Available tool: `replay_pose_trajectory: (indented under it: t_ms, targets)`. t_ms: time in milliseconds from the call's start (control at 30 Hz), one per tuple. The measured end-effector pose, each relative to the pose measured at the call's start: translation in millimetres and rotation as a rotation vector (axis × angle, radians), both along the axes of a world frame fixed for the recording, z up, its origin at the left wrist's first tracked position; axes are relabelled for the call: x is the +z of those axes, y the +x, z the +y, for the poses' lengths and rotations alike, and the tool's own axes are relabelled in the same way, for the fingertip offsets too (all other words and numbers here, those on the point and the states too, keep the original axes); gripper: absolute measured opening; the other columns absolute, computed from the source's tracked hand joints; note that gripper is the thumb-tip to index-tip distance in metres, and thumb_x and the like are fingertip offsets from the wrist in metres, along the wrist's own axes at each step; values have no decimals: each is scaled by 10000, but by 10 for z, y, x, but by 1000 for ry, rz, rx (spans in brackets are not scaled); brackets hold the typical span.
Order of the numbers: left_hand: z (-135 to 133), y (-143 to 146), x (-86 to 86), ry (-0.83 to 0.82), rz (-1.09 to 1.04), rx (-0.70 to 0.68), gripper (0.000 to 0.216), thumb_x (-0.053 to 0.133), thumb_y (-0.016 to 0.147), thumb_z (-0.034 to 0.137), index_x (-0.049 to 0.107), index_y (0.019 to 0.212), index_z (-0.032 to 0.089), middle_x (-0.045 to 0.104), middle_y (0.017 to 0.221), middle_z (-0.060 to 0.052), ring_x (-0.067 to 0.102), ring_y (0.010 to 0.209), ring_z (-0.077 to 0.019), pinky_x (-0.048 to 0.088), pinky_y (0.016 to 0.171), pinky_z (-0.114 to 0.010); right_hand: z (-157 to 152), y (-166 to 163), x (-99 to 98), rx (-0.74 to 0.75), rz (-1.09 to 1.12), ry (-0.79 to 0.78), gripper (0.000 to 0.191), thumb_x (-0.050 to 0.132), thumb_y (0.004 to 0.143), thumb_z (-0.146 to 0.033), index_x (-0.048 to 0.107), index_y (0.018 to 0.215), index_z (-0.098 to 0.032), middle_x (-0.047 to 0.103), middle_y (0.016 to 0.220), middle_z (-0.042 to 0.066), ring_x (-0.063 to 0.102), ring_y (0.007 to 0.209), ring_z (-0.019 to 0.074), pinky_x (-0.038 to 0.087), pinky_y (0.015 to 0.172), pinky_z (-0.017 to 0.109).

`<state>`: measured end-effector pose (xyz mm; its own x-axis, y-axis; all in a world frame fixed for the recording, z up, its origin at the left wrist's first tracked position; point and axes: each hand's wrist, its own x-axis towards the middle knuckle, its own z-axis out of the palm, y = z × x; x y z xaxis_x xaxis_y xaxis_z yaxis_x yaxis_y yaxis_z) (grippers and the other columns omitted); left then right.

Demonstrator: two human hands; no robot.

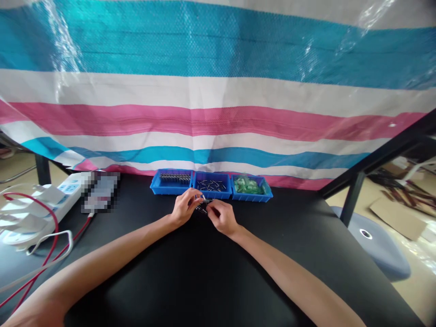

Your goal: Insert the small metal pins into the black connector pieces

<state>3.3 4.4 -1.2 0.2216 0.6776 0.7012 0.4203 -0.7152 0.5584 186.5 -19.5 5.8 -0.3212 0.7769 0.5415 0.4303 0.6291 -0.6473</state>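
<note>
My left hand (185,207) and my right hand (222,216) meet just in front of the middle blue bin (221,195). Fingers of both are closed in a pinch on a small, dark, thin part (207,201); its exact kind is too small to make out. A few thin, shiny pieces (201,209) show below it, between the hands, partly hidden by fingers. Small dark pin-like pieces (211,185) lie loose in the middle bin. The left blue bin (170,188) holds rows of short metal cylinders (175,177). Green plastic packets (250,185) fill the right blue bin (252,197).
A white power strip (64,193) with plugs, red and white cables (56,222) and a blurred-out device (100,193) occupy the black table's (289,236) left side. Behind the bins hangs a striped plastic sheet (211,120). A grey stool (378,245) stands beyond the right edge.
</note>
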Motion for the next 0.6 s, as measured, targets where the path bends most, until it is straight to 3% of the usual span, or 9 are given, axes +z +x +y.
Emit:
replay_pose_trajectory:
  t_ms: [133,367,600]
  targets:
    - [-11,12,28,-1,-1,-18,159,503,923,283,565,1017,171,627,891,-61,575,684,-110,480,641,-222,45,29,24,-182,170,-99,272,482,907,-320,592,702,-180,551,603,-3,487,534,123,392,536,233]
    - [-31,16,60,0,9,-46,140,483,926,240,575,1004,170,618,931,-78,570,718,-116,475,648,-224,130,52,-6,-257,320,-303,337,463,913,-413,601,717,-177,465,502,-43,436,468,109,347,484,216]
    - [-35,17,74,10,3,-60,125,497,912,192,574,1007,169,616,929,-72,550,687,-105,458,628,-217,142,67,-34,-285,355,-345,337,464,908,-420,604,725,-175,453,496,-48,443,470,108,356,488,216]
